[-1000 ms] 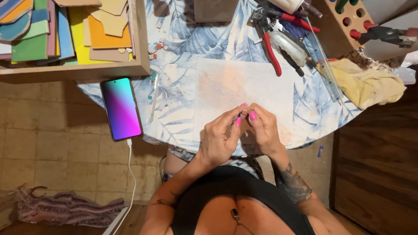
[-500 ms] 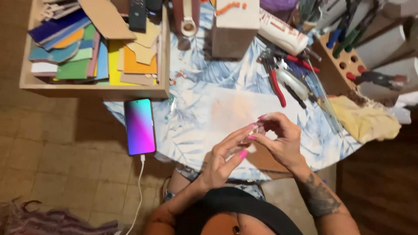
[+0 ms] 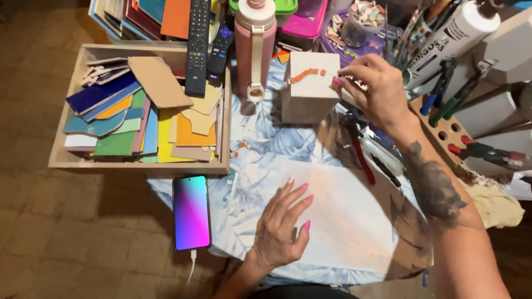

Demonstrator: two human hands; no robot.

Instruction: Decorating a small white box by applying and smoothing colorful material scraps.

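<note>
At twelve o'clock I see a white glue tube; my right hand pinches, perhaps holding a chip, at the grey block; left hand spread flat on the tabletop.

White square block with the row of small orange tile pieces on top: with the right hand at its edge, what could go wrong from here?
1. The right hand pinches at the far edge of the white square block; a nudge could shift the curved row of small orange tile pieces.
2. The tall pink bottle stands upright close beside the block and might tip if bumped.
3. The right forearm crosses over the red-handled pliers and could snag them while drawing back.
</note>
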